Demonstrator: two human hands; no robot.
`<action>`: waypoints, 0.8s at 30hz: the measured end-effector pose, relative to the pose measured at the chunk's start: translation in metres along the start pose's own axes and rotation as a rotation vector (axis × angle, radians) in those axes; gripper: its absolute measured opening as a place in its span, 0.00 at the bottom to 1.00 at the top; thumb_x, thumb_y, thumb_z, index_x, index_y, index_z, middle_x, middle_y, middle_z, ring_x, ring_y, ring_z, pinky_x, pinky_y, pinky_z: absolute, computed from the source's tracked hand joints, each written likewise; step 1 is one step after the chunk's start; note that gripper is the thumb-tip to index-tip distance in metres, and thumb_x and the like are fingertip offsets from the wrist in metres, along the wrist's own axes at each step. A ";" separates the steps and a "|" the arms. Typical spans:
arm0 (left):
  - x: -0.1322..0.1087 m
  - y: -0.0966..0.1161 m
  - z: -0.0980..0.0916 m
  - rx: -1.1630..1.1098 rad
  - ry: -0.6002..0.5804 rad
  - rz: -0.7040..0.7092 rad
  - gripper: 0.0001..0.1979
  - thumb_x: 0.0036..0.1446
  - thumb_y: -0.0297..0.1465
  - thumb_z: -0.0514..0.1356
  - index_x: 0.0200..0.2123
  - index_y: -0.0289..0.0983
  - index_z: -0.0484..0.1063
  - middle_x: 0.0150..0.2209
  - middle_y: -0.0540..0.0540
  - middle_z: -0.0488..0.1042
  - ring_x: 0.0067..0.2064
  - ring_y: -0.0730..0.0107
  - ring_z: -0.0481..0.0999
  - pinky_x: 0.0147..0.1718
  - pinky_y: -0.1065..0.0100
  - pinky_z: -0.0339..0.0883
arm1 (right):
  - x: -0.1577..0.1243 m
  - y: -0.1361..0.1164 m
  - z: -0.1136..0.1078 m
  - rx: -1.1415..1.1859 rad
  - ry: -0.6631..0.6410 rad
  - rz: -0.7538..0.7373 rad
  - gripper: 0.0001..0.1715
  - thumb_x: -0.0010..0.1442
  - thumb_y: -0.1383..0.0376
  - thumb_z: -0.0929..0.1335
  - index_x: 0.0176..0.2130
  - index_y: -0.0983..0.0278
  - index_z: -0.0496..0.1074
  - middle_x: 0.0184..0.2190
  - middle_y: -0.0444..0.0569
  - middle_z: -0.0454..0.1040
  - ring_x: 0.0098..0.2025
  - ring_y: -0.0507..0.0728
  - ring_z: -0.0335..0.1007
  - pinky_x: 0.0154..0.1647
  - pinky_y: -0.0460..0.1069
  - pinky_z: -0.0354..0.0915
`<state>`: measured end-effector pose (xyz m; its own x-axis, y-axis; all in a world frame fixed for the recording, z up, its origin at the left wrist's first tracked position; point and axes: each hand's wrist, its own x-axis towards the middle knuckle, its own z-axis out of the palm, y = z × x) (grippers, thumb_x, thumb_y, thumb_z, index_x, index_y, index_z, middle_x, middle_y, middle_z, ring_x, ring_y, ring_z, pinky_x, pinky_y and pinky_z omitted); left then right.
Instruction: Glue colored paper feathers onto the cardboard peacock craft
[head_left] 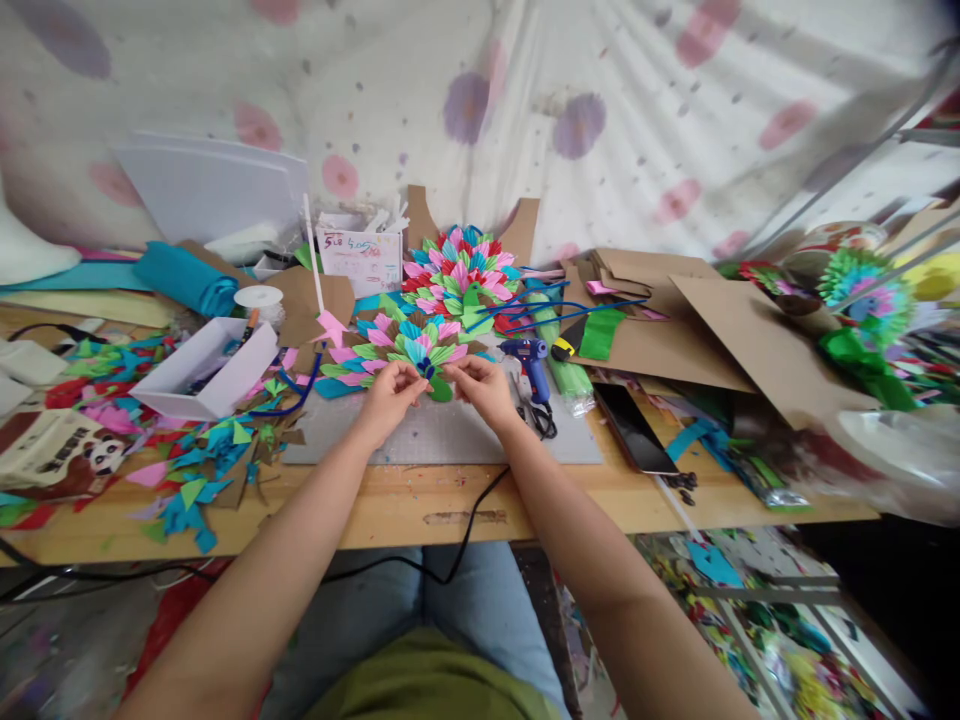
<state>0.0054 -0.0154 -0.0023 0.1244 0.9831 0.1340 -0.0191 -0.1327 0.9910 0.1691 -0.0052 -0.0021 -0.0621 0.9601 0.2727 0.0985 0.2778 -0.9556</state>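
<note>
My left hand (pixel 388 396) and my right hand (pixel 484 386) meet over a grey cutting mat (pixel 450 440) on the wooden table. Both pinch the lower edge of a fan of folded paper petals (pixel 405 348) in pink, green and blue, where a green paper piece (pixel 440 388) and a small dark blue centre sit between my fingertips. A second, larger paper fan (pixel 457 272) stands just behind it against brown cardboard.
A blue glue gun (pixel 529 362) and scissors (pixel 536 412) lie right of my right hand. A phone (pixel 634 428), cardboard sheets (pixel 705 320), a white box (pixel 206 370), a tape roll (pixel 258 297) and scattered paper scraps (pixel 195 470) crowd the table. A black cable (pixel 457 550) hangs over the front edge.
</note>
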 end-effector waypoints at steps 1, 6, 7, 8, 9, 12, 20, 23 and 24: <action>0.001 -0.002 0.000 0.021 0.034 0.034 0.10 0.46 0.32 0.61 0.29 0.38 0.60 0.24 0.53 0.69 0.28 0.73 0.70 0.25 0.72 0.60 | -0.001 0.000 0.002 -0.008 0.006 0.020 0.17 0.50 0.50 0.68 0.26 0.62 0.68 0.20 0.42 0.67 0.19 0.49 0.58 0.20 0.46 0.57; 0.002 -0.009 -0.001 0.132 0.102 0.167 0.10 0.47 0.30 0.60 0.30 0.39 0.59 0.24 0.53 0.67 0.26 0.75 0.68 0.26 0.71 0.59 | -0.002 -0.003 0.010 -0.021 0.010 -0.070 0.15 0.48 0.54 0.69 0.34 0.60 0.70 0.29 0.44 0.72 0.30 0.51 0.67 0.31 0.47 0.63; 0.001 -0.010 0.000 0.163 0.092 0.192 0.10 0.47 0.31 0.61 0.30 0.39 0.60 0.24 0.53 0.67 0.27 0.75 0.68 0.27 0.71 0.59 | -0.002 -0.002 0.012 -0.016 -0.007 -0.080 0.15 0.48 0.55 0.69 0.35 0.60 0.70 0.30 0.44 0.72 0.32 0.52 0.67 0.32 0.47 0.63; 0.001 -0.010 0.000 0.201 0.080 0.215 0.10 0.48 0.31 0.61 0.30 0.39 0.60 0.24 0.53 0.67 0.27 0.75 0.68 0.27 0.71 0.59 | -0.002 -0.001 0.013 -0.006 -0.027 -0.075 0.15 0.47 0.55 0.69 0.34 0.60 0.70 0.30 0.45 0.72 0.32 0.52 0.67 0.33 0.47 0.63; 0.000 -0.011 0.000 0.241 0.069 0.231 0.10 0.48 0.31 0.61 0.30 0.39 0.61 0.24 0.53 0.67 0.27 0.75 0.67 0.27 0.71 0.59 | -0.001 0.000 0.013 0.009 -0.044 -0.059 0.14 0.47 0.55 0.69 0.33 0.61 0.70 0.29 0.44 0.72 0.32 0.52 0.67 0.33 0.47 0.63; -0.001 -0.012 0.001 0.323 0.061 0.253 0.09 0.48 0.31 0.61 0.30 0.39 0.62 0.26 0.53 0.67 0.26 0.76 0.65 0.27 0.71 0.58 | 0.003 0.006 0.012 0.052 -0.029 -0.014 0.13 0.47 0.55 0.69 0.29 0.61 0.68 0.26 0.44 0.71 0.30 0.52 0.67 0.33 0.48 0.64; -0.003 -0.009 -0.004 0.293 0.116 0.125 0.09 0.52 0.36 0.57 0.28 0.40 0.60 0.17 0.57 0.60 0.17 0.77 0.60 0.20 0.71 0.54 | 0.004 0.006 0.003 0.113 0.064 -0.009 0.12 0.48 0.56 0.69 0.28 0.61 0.67 0.26 0.44 0.70 0.29 0.52 0.67 0.35 0.49 0.65; -0.002 -0.006 -0.004 0.305 0.143 0.186 0.07 0.51 0.33 0.59 0.33 0.40 0.63 0.20 0.55 0.66 0.22 0.75 0.66 0.24 0.71 0.59 | 0.003 0.006 0.006 0.067 0.023 -0.028 0.12 0.47 0.56 0.69 0.28 0.61 0.68 0.25 0.44 0.71 0.29 0.52 0.67 0.33 0.49 0.63; -0.002 -0.005 -0.004 0.296 0.141 0.222 0.10 0.49 0.32 0.60 0.36 0.40 0.65 0.25 0.53 0.70 0.27 0.74 0.70 0.27 0.71 0.61 | 0.003 0.006 0.007 0.048 0.002 -0.030 0.12 0.47 0.55 0.69 0.28 0.61 0.69 0.25 0.44 0.71 0.29 0.52 0.66 0.33 0.49 0.63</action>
<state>0.0011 -0.0164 -0.0076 0.0119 0.9313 0.3641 0.2587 -0.3546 0.8985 0.1626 -0.0009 -0.0081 -0.0625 0.9514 0.3015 0.0492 0.3047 -0.9512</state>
